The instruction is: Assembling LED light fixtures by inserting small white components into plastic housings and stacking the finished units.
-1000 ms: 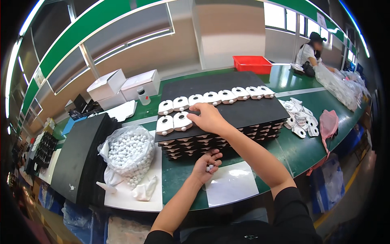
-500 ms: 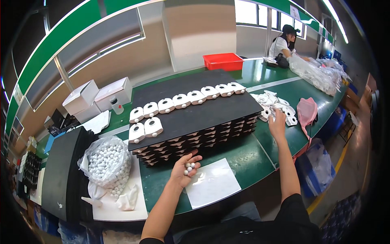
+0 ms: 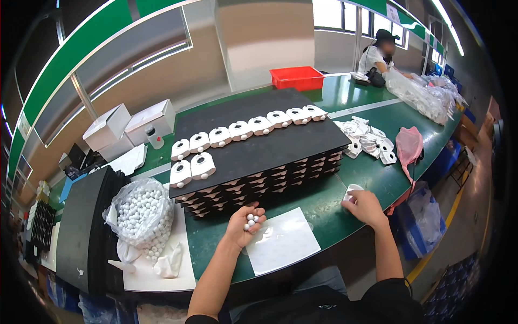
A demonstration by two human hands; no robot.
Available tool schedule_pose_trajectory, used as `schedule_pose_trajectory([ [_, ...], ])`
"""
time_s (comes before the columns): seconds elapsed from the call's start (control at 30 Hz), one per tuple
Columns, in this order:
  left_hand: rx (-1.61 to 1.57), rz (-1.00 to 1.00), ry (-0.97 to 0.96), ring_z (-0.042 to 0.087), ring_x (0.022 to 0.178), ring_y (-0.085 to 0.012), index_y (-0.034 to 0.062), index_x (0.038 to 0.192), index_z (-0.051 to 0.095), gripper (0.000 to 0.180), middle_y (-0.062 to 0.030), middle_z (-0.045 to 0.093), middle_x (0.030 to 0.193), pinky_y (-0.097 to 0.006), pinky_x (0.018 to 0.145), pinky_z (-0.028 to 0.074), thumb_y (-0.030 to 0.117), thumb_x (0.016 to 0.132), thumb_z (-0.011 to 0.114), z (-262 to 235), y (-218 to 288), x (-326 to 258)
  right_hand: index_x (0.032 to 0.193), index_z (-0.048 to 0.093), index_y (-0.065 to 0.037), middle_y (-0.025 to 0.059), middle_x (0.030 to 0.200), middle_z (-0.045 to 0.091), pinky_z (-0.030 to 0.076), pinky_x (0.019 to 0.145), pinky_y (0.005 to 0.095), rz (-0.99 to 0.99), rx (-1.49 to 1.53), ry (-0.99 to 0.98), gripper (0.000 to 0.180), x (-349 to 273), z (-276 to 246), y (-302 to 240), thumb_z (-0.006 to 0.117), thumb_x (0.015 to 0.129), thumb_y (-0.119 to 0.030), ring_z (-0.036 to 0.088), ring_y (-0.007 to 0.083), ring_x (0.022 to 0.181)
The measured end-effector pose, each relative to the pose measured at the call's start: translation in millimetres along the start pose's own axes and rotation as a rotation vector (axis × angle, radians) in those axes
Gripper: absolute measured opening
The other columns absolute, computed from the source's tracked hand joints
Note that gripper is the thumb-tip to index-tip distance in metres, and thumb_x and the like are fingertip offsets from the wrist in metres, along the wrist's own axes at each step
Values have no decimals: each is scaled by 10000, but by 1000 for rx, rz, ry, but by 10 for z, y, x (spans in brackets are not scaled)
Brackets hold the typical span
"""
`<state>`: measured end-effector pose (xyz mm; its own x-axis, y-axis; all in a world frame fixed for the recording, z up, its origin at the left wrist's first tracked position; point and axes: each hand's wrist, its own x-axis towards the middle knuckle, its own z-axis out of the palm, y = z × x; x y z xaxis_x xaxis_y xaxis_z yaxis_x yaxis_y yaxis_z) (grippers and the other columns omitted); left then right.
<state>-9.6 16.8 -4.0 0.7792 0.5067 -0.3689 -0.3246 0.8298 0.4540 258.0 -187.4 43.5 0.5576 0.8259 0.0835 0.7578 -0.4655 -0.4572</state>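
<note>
Several small white balls lie in my left hand, palm up with the fingers curled round them, beside the front of the black stack. My right hand pinches a white plastic part above the green table at the right; the hand hides much of it. More such parts, each with a dark round hole, lie in a loose pile farther off. On the top black board a long row of white parts stands, with two more in front at the left; white balls sit at their near edges.
A clear bag of white balls stands at the left beside black boards. A white sheet lies before me. Behind are white boxes, a small bottle and a red bin. A pink cloth and a co-worker are right.
My right hand has come from the loose pile toward me, with one white plastic part now in its fingers. My left hand has stayed nearly in place with the balls.
</note>
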Motion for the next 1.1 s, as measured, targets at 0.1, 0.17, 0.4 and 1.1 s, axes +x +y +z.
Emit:
schedule_pose_trajectory([
  [0.1, -36, 8, 62, 465, 635, -205, 11, 936, 392, 182, -176, 490, 848, -206, 336, 303, 34, 755, 390, 58, 10, -25, 1016, 608, -3, 146, 816, 641, 477, 676, 368, -103, 169, -116, 353, -68, -117, -191, 661, 715, -180, 596, 293, 685],
  [0.17, -54, 18, 55, 465, 640, -210, 6, 935, 389, 199, -178, 490, 856, -212, 333, 304, 25, 737, 398, 55, 17, -35, 1034, 602, -29, 109, 914, 625, 465, 727, 337, -270, 221, -131, 347, -98, -156, -227, 636, 689, -33, 553, 268, 758],
  [0.4, -8, 16, 3, 481, 635, -183, 49, 956, 384, 132, -144, 499, 850, -199, 340, 286, 67, 840, 446, 7, 5, -24, 987, 624, -65, 60, 948, 609, 435, 811, 320, -513, -57, -129, 329, -72, -42, -210, 610, 669, 18, 486, 250, 939],
  [1.1, 293, 135, -158, 295, 524, -36, 46, 1215, 431, 419, 23, 399, 744, -160, 380, 220, 234, 864, 563, 200, -30, -131, 970, 476, 16, 47, 800, 564, 436, 653, 210, -222, 953, -226, 117, -374, 984, -830, 486, 860, -21, 537, 83, 720],
])
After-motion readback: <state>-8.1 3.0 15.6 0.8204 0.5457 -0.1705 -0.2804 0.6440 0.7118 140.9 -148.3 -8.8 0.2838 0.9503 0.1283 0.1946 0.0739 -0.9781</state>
